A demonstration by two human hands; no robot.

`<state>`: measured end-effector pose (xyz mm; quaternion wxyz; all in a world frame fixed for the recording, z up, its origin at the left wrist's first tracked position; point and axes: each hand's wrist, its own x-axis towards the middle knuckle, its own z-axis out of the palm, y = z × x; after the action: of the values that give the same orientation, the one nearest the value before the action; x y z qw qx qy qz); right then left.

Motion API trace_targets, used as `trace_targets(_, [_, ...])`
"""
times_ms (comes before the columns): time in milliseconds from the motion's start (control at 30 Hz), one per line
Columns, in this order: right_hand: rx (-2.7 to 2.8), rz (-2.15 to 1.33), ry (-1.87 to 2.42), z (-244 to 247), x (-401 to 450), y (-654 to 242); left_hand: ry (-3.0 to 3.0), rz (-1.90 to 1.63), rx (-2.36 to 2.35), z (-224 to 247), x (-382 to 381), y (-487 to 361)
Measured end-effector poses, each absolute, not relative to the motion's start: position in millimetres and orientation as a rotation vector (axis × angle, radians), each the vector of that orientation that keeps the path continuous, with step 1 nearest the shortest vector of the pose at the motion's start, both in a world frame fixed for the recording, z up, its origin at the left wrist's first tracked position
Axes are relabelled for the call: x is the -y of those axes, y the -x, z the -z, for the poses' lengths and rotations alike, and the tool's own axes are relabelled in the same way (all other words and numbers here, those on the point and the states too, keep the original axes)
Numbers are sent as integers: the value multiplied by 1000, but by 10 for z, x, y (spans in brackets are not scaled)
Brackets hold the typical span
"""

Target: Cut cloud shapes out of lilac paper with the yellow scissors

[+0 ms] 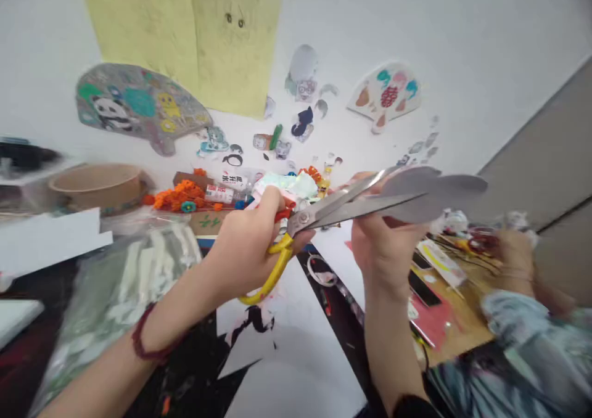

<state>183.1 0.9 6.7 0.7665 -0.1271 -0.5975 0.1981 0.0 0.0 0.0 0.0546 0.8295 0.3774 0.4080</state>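
Scissors (303,219) in left hand (250,242), apparently grey paper (446,195) in right hand (386,251)

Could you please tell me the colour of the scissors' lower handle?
The lower handle is yellow, best seen in the head view.

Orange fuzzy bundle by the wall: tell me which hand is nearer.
Left. The left hand, gripping the scissors, is below and right of the orange fuzzy bundle in view; the right hand, holding the grey cutout, is farther right.
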Motion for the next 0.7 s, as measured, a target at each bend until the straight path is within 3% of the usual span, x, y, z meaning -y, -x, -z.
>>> trace_targets(700, [1315,-378,298,-91,-5,-1857,-2631,-1216,-1090,21,50,42])
